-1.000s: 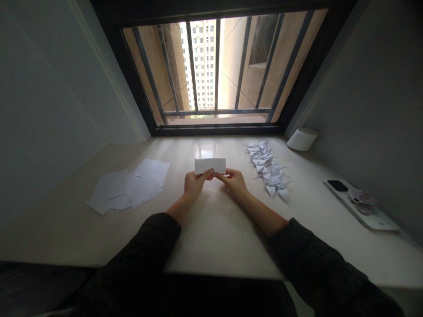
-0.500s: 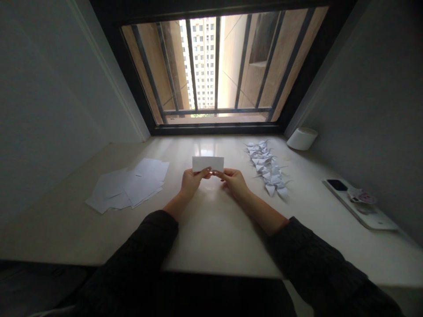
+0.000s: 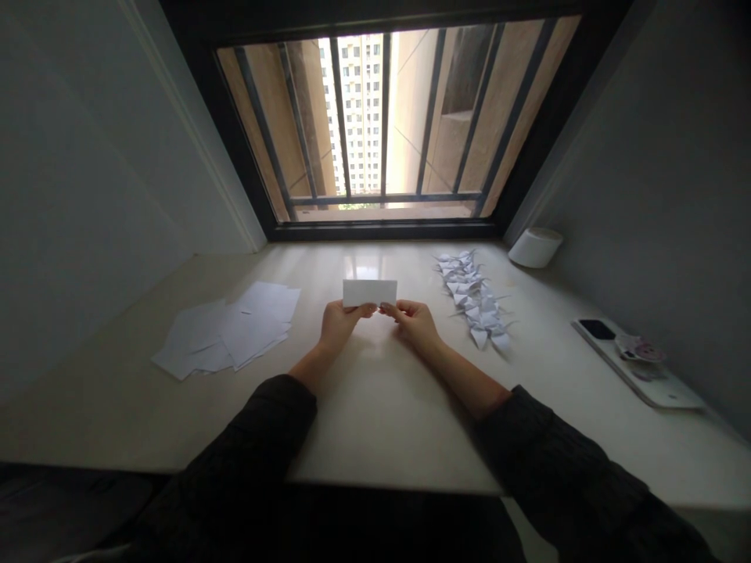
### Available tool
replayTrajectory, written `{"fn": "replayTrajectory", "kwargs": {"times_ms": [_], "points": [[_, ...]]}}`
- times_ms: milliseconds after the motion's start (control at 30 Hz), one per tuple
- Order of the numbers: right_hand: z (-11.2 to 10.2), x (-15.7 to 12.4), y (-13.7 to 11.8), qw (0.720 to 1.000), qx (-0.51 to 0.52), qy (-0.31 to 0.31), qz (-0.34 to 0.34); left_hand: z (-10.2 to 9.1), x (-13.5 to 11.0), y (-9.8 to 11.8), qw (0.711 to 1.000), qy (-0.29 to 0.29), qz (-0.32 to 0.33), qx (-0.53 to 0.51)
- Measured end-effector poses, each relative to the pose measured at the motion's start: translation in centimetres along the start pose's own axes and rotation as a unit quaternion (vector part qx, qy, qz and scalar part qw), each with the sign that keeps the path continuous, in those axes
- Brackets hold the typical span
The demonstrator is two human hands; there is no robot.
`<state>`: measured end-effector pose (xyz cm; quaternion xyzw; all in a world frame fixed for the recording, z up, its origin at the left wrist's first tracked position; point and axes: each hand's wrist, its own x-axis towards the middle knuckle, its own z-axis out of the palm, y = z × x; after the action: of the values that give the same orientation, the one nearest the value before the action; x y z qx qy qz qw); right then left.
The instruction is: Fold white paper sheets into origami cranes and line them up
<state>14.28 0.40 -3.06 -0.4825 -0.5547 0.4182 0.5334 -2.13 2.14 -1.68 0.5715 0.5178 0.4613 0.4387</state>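
Observation:
Between my two hands is a white rectangle of folded paper (image 3: 370, 292), held up a little above the white sill. My left hand (image 3: 341, 322) pinches its lower edge with the thumb in front. My right hand (image 3: 418, 320) grips the same edge from the other side, and both thumbs almost meet at the middle. The fingers behind the paper are mostly hidden. To the left lies a loose spread of white paper sheets (image 3: 255, 324). On the right, several folded white paper cranes (image 3: 469, 293) stand close together in rows.
A white phone (image 3: 639, 363) with a round grip on its back lies at the right, beside the wall. A white roll (image 3: 535, 247) sits in the far right corner. The barred window (image 3: 384, 228) closes off the back; the sill's front edge (image 3: 393, 486) runs before me.
Both thumbs have shifted slightly along the paper's lower edge, and the paper sits a touch lower. Otherwise the hands and surrounding things look the same.

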Motion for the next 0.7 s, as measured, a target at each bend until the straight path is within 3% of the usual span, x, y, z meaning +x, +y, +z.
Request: {"fn": "replayTrajectory", "kwargs": {"times_ms": [233,700], "points": [[0.0,0.2,0.5,0.998,-0.066,0.017,-0.009,0.0,0.3,-0.3,1.0,-0.004,0.013,0.018],[-1.0,1.0,1.0,0.997,-0.048,0.062,0.023,-0.5,0.5,1.0,1.0,-0.006,-0.024,0.004]]}}
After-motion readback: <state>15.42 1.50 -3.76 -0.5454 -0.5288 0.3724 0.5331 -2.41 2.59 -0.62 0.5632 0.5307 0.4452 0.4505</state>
